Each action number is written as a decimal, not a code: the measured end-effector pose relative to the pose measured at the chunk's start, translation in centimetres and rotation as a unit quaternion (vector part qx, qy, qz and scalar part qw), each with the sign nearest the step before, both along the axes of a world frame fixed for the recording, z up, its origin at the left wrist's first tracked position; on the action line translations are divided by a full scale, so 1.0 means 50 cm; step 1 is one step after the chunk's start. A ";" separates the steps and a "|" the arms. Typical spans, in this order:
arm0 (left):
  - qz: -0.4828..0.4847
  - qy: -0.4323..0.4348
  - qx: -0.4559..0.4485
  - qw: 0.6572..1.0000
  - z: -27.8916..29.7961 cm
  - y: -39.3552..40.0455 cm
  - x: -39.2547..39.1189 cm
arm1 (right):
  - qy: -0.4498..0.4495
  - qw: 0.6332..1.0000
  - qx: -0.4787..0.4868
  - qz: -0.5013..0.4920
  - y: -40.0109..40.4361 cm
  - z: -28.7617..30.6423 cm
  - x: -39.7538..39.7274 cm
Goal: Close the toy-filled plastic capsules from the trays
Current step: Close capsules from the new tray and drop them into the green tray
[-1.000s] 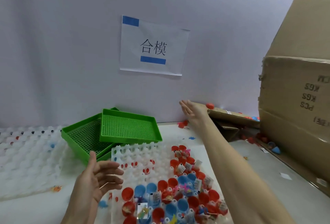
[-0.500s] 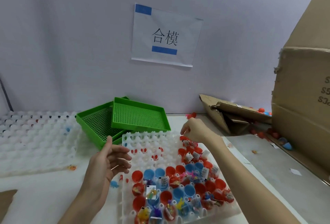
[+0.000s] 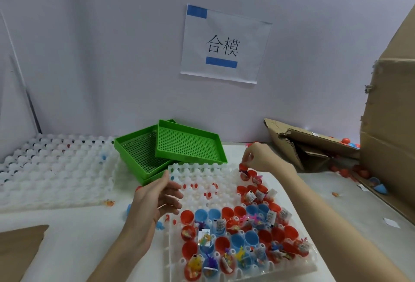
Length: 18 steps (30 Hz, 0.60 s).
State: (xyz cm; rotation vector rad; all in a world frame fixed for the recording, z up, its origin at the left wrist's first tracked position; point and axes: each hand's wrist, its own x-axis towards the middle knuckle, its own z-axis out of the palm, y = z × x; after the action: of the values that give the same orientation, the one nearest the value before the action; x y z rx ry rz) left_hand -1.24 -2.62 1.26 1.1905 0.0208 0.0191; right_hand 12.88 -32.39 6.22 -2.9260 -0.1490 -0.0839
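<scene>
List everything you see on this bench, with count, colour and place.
Capsule tray: one, white, centre.
Open capsule halves: many, red and blue, in that tray, some holding toys.
Empty trays: white, left.
Mesh trays: two, green, stacked askew, behind centre.
Paper sign: one, white, wall.
Cardboard boxes: brown, right.
Loose capsules: red, blue, by the boxes.
Left hand: open, over the tray.
Right hand: pinching a red capsule.

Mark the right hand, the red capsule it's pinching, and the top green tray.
right hand (image 3: 261, 158), head view, back of the hand
red capsule (image 3: 243, 167), head view, red shell below the fingers
top green tray (image 3: 187, 144), head view, perforated floor
</scene>
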 end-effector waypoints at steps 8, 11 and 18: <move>-0.014 -0.111 0.252 0.961 -0.008 -0.034 -0.017 | 0.004 0.988 0.152 0.037 0.110 0.027 -0.106; -0.023 -0.124 0.270 0.955 -0.010 -0.040 -0.019 | 0.005 0.981 0.188 0.052 0.166 -0.008 -0.163; 0.032 -0.160 0.316 0.935 -0.014 -0.035 -0.014 | -0.057 0.934 0.352 0.005 0.205 -0.066 -0.235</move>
State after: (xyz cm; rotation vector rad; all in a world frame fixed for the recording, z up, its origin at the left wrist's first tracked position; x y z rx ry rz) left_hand -1.94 -4.37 0.54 1.8179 -0.2512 0.2957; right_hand 1.13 -22.11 2.94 -2.2012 -0.1204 -0.2489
